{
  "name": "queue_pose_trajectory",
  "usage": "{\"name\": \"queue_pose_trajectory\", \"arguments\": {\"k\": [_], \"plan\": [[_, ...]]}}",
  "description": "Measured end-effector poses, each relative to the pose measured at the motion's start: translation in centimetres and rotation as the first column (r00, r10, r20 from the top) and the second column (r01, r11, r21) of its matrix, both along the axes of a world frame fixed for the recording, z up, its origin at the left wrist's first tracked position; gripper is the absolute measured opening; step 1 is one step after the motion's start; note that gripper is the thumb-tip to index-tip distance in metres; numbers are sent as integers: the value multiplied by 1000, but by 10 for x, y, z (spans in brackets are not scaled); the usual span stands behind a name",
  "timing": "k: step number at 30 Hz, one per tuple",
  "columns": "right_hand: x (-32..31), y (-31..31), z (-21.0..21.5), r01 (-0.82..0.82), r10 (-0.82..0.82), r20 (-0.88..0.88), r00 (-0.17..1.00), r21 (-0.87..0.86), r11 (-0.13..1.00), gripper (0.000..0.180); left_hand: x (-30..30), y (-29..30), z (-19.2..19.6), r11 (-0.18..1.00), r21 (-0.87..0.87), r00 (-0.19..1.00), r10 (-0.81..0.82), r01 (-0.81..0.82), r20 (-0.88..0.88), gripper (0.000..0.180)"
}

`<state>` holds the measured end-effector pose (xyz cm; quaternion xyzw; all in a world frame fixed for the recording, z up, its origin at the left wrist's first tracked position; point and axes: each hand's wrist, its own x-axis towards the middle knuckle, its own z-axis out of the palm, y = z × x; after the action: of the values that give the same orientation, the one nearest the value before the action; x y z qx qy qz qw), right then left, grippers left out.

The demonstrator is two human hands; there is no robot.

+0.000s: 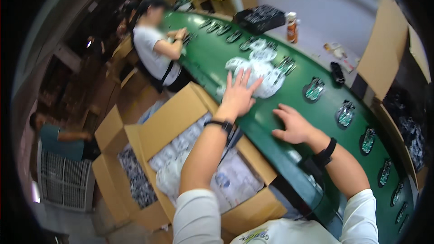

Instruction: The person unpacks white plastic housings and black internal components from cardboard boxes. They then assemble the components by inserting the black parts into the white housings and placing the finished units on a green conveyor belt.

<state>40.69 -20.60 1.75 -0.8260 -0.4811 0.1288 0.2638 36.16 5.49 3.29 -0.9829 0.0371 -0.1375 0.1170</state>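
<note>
1. Cardboard box (pixel 181 113) – nearest, open, full of white packets, beside the green belt (pixel 316 122).
2. White packet pile (pixel 262 70) lies on the belt.
3. Left hand (pixel 238 94) – fingers spread, flat against the pile's near edge.
4. Right hand (pixel 294 125) rests open, palm down, on bare belt, holding nothing.

Head view: looks steeply down from above, close over the green bench (pixel 212 58).
Facing: forward, bench running to the upper left of the frame.
</note>
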Motion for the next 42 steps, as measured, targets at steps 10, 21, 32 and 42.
{"name": "queue_pose_trajectory", "arguments": {"k": [10, 21, 32, 42], "plan": [[-54, -14, 36, 25, 116, -254, 960, 495, 869, 40, -248, -12, 85, 690, -699, 944, 322, -187, 65, 52], [-162, 181, 42, -108, 218, 273, 937, -369, 923, 93, -356, 45, -27, 482, -377, 587, 773, -791, -241, 91], [-138, 177, 23, -366, 414, 152, 898, -267, 892, 113, -350, 53, -3, 321, -540, 613, 572, -778, -544, 112], [-108, 204, 58, -501, 499, -131, 857, -439, 746, 71, -376, -15, 9, 407, -626, 693, 650, -665, -312, 103]]}}
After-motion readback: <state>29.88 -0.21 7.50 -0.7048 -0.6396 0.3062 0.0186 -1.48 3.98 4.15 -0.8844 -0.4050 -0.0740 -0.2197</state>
